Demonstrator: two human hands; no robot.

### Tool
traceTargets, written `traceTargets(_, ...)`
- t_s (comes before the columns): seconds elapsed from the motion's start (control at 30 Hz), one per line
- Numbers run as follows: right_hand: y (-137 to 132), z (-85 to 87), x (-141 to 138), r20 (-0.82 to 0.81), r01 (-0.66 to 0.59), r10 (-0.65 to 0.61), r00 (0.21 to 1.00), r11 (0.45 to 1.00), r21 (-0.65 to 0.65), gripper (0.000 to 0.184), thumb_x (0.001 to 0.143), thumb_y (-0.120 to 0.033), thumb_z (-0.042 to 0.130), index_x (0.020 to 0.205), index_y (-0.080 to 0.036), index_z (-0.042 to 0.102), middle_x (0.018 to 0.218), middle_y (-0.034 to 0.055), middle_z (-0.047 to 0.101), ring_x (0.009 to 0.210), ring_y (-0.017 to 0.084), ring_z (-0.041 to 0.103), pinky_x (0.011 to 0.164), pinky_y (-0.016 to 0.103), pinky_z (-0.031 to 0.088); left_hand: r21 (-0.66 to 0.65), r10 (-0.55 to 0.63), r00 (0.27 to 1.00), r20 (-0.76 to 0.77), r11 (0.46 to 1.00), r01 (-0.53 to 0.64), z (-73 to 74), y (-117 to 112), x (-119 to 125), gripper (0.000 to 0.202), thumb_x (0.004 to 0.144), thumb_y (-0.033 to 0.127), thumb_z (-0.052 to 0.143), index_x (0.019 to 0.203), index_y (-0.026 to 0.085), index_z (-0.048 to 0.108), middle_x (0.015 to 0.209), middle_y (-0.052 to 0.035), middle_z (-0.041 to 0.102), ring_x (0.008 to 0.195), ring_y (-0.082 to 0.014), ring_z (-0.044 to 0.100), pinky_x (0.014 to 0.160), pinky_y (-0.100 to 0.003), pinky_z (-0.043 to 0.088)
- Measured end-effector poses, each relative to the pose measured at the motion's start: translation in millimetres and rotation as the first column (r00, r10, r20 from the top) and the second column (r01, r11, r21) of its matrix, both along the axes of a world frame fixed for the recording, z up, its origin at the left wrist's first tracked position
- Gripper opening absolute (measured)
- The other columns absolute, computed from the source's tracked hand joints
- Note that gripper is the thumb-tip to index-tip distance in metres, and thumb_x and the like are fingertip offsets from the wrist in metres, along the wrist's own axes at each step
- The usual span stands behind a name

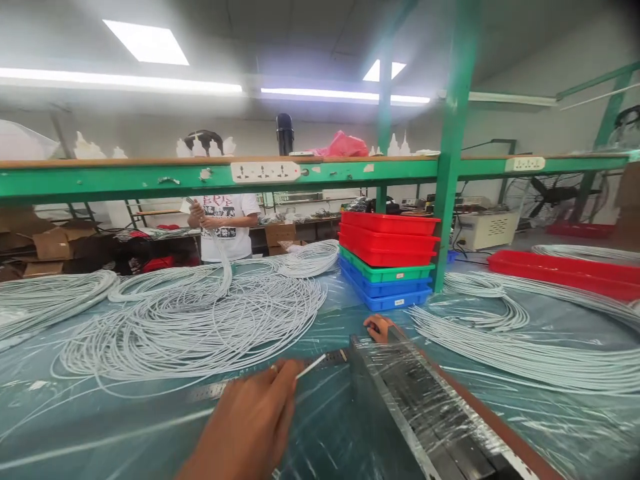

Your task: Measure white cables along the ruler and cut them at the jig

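Note:
My left hand is low in the middle, its fingers pinched shut on the end of a thin white cable. The cable tip points toward a long metal device wrapped in clear film that runs from the centre to the lower right. My right hand sits at the far end of that device, with only its fingers showing, curled over the corner. A dark metal ruler strip lies flat on the table under my left hand.
Big loose coils of white cable cover the film-covered green table, with more cable on the right. Stacked red, green and blue trays stand by a green post. Across the table a person in a white T-shirt lifts cables.

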State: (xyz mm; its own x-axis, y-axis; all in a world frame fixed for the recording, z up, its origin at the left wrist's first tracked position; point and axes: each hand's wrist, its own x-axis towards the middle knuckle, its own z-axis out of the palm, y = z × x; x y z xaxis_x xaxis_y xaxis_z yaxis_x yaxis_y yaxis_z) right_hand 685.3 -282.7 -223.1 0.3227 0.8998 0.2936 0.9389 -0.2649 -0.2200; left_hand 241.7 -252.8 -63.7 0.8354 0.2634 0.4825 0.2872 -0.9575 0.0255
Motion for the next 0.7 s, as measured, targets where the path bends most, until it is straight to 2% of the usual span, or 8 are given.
traceTargets(0.1,-0.3,8.4,-7.2,-0.004,0.035,-0.035,0.999,0.998,-0.049,0.02,0.108,-0.033,0.063,0.12,-0.018,0.066,0.106,0.0052,0.066,0.094,0.018,0.065,0.086,0.033,0.059,-0.081,-0.114,0.992,-0.049,0.991,0.109,10.4,1.0,39.7,0.042,0.112,0.025,0.031,0.121,0.029,0.072,0.086,-0.0008,0.071,0.074,-0.0219,0.072,0.061,-0.028,0.041)
traceTargets(0.17,-2.3,12.3,-10.7,-0.012,0.044,-0.045,0.999,0.997,-0.065,0.021,0.11,-0.034,0.061,0.122,-0.018,0.066,0.11,0.0056,0.066,0.097,0.018,0.064,0.089,0.034,0.058,-0.187,-0.169,0.985,-0.031,0.969,0.161,8.2,-2.6,53.4,0.039,0.113,0.03,0.034,0.121,0.03,0.071,0.093,0.0008,0.072,0.083,-0.0219,0.072,0.065,-0.028,0.041)
traceTargets(0.33,-11.4,19.8,-19.1,-0.039,0.059,-0.062,0.997,0.997,-0.055,0.028,0.111,-0.034,0.058,0.13,-0.015,0.065,0.12,0.0066,0.066,0.109,0.022,0.064,0.099,0.04,0.056,-0.399,-0.261,0.964,0.047,0.88,0.258,-20.2,-13.6,58.4,0.034,0.115,0.034,0.031,0.102,0.023,0.061,0.08,0.0041,0.061,0.066,-0.0142,0.057,0.063,-0.027,0.036)
traceTargets(0.4,-13.9,24.1,-22.5,-0.05,0.07,-0.073,0.996,0.996,-0.06,0.03,0.111,-0.035,0.059,0.131,-0.014,0.065,0.12,0.0068,0.066,0.111,0.023,0.064,0.1,0.041,0.057,-0.437,-0.331,0.94,0.08,0.836,0.331,-33.0,-17.4,57.9,0.031,0.115,0.036,0.036,0.103,0.026,0.064,0.084,0.0057,0.063,0.068,-0.0118,0.06,0.064,-0.025,0.04)
traceTargets(0.47,-15.7,29.2,-25.9,-0.06,0.081,-0.085,0.995,0.994,-0.067,0.031,0.111,-0.035,0.06,0.131,-0.013,0.065,0.119,0.0064,0.066,0.11,0.023,0.065,0.098,0.04,0.057,-0.433,-0.347,0.93,0.121,0.825,0.364,-42.2,-20.9,58.2,0.031,0.116,0.037,0.039,0.107,0.03,0.067,0.091,0.0068,0.067,0.075,-0.0115,0.065,0.067,-0.022,0.044)
traceTargets(0.53,-17.3,34.0,-29.0,-0.067,0.086,-0.091,0.994,0.994,-0.071,0.03,0.11,-0.035,0.061,0.131,-0.013,0.065,0.119,0.0061,0.067,0.109,0.022,0.065,0.097,0.04,0.058,-0.378,-0.329,0.935,0.135,0.855,0.356,-46.3,-23.7,59.5,0.031,0.117,0.037,0.039,0.11,0.032,0.069,0.096,0.0065,0.069,0.079,-0.013,0.068,0.066,-0.022,0.048)
traceTargets(0.63,-19.2,39.1,-32.8,-0.079,0.087,-0.093,0.993,0.994,-0.07,0.028,0.111,-0.033,0.059,0.129,-0.012,0.066,0.12,0.0064,0.067,0.111,0.023,0.065,0.099,0.041,0.058,-0.261,-0.293,0.94,0.175,0.907,0.331,-45.3,-26.7,62.4,0.029,0.116,0.033,0.039,0.117,0.032,0.068,0.12,0.0041,0.07,0.085,-0.0139,0.074,0.063,-0.022,0.055)
traceTargets(0.7,-19.8,40.7,-34.7,-0.087,0.104,-0.111,0.99,0.992,-0.075,0.028,0.112,-0.032,0.058,0.129,-0.012,0.066,0.121,0.0064,0.067,0.112,0.022,0.065,0.1,0.041,0.058,-0.211,-0.292,0.937,0.194,0.92,0.33,-43.8,-28.7,64.5,0.029,0.115,0.03,0.038,0.118,0.031,0.067,0.134,0.0034,0.067,0.099,-0.0161,0.076,0.071,-0.023,0.062)
